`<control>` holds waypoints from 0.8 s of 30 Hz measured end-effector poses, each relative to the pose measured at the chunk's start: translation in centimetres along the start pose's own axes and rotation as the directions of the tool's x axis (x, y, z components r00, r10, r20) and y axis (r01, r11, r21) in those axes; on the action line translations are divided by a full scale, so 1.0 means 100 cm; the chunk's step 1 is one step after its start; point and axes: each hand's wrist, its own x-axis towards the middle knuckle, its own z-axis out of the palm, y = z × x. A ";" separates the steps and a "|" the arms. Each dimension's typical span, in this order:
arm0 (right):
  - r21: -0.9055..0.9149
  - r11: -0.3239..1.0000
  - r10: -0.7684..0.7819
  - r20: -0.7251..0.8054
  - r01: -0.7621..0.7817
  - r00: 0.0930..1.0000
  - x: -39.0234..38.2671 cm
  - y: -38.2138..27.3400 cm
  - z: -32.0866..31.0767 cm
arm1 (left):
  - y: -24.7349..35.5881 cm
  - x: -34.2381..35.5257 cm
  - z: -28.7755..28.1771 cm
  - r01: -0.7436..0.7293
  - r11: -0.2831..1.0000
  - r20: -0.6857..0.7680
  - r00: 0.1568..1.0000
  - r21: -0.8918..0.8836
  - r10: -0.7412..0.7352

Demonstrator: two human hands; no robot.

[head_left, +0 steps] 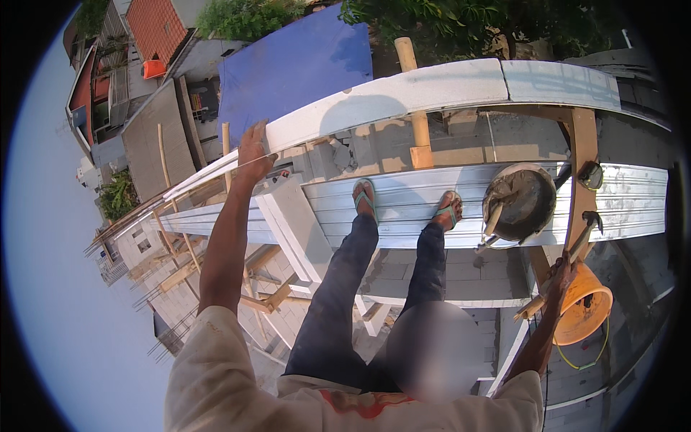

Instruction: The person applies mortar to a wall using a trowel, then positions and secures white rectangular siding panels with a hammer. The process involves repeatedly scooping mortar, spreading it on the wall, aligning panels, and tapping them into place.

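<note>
Head view: person stands in sandals on a corrugated metal platform [403, 205], high above rooftops.
Left hand [253, 153]: open, palm flat against the white block wall [403, 93], at its top edge.
Right hand [560, 277]: closed around a wooden post [579, 187] at the platform's right end.
Mortar pan [522, 201]: on the platform, beside the right foot, trowel [494, 219] inside.
Orange bucket [586, 306]: just beside the right hand, below the platform.

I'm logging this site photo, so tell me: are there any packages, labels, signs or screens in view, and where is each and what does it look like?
None show: no package, label, sign or screen is visible.
Nearest in kind are two open containers: a round grey mortar pan on the ribbed metal platform, right of the feet, and an orange bucket below the right hand.
</note>
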 end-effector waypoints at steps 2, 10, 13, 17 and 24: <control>0.008 0.996 0.083 0.034 -0.083 0.996 -0.072 -0.045 0.026 | -0.008 0.003 0.007 -0.023 0.999 -0.039 0.999 -0.035 0.021; -0.274 0.907 -0.153 0.492 0.319 0.857 -0.278 -0.112 0.096 | -0.011 -0.010 0.021 0.000 1.000 -0.055 0.999 -0.025 -0.001; -0.247 0.950 0.005 0.619 0.189 0.785 -0.343 -0.148 0.122 | 0.012 -0.003 0.021 -0.154 0.979 -0.158 0.979 -0.130 0.133; -0.014 0.937 -0.209 0.779 0.349 0.591 -0.432 -0.257 0.173 | 0.055 0.021 0.031 -0.249 0.920 -0.208 0.959 -0.301 0.191; -0.144 0.067 -0.499 0.852 0.987 0.159 -0.453 -0.405 0.379 | 0.071 0.023 0.060 -0.136 0.923 -0.284 0.958 -0.359 0.031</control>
